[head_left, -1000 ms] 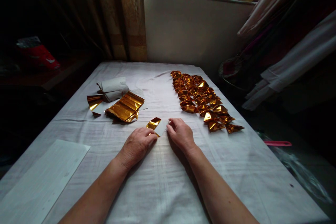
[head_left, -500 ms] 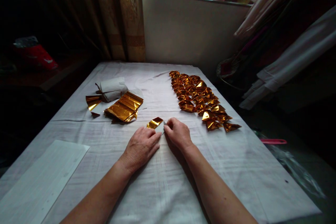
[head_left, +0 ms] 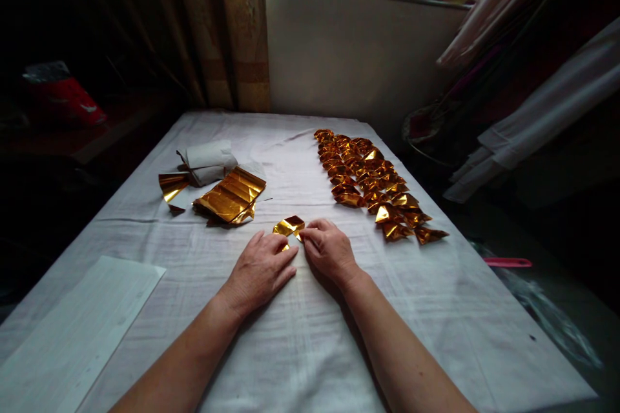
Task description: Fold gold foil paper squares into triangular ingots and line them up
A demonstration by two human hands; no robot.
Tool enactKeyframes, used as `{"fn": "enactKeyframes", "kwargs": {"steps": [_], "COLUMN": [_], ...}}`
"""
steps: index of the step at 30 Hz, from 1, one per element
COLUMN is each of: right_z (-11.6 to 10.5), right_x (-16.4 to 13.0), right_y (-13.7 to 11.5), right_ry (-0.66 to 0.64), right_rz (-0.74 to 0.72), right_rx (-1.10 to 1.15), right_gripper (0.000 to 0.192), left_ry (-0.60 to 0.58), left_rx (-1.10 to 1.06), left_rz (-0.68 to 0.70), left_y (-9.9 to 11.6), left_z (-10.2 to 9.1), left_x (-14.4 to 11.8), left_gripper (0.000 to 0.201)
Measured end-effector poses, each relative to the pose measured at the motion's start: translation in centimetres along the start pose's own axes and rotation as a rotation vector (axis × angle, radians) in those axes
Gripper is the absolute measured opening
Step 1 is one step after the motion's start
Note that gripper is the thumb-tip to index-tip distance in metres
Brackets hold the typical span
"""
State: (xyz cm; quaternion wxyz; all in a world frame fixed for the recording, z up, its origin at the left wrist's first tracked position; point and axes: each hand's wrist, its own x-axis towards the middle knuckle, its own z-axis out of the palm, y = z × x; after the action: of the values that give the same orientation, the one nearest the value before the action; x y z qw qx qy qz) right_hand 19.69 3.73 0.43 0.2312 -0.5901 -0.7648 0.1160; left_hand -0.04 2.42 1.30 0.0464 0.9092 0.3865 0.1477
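Note:
A small sheet of gold foil paper (head_left: 289,226), partly folded, lies between my two hands on the cloth. My left hand (head_left: 264,266) rests low on the table and holds the paper's left and near side, its fingers bent over the edge. On the other side, my right hand (head_left: 329,248) pinches the right corner between thumb and forefinger. A folded gold flap and a bit of the pale reverse side show between the fingertips; the rest of the paper is covered by my fingers.
A stack of gold foil sheets (head_left: 231,195) lies beyond my left hand, beside crumpled white paper (head_left: 210,161). Several folded gold foil pieces (head_left: 365,171) stand in rows at the right. A white sheet (head_left: 77,335) lies at front left on the white tablecloth (head_left: 300,348).
Gold flaps now show at the near and right corners, where the pale reverse side showed before. Both hands stay nearly in place; the view has shifted slightly.

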Motion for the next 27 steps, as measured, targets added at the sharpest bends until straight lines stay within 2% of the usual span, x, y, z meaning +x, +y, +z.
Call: {"fn": "enactKeyframes", "kwargs": {"steps": [4,13,19,27], "right_z": [-0.2,-1.1,-0.6,-0.4], "right_x": [-0.2,-1.8,-1.3,-0.7], "right_y": [0.2,1.3,1.9,1.2], "right_ry": [0.003,-0.086,-0.076,-0.032], "right_rz": [-0.163,-0.314,-0.296,-0.171], "right_rx": [-0.048,-0.073,-0.043,-0.119], "right_gripper": [0.022,0.031,0.027,0.028], "left_ry": [0.015,0.015,-0.009,0.004], "left_rx": [-0.019,-0.013,0.002,0.004], "left_rz": [0.003,-0.019,-0.060,-0.050], "left_y": [-0.5,0.2,0.7,0.7], "left_z": [-0.1,-0.2,-0.1,0.0], "left_x": [-0.1,0.2,0.3,0.3], "left_gripper": [0.026,0.036,0.030,0.037]}}
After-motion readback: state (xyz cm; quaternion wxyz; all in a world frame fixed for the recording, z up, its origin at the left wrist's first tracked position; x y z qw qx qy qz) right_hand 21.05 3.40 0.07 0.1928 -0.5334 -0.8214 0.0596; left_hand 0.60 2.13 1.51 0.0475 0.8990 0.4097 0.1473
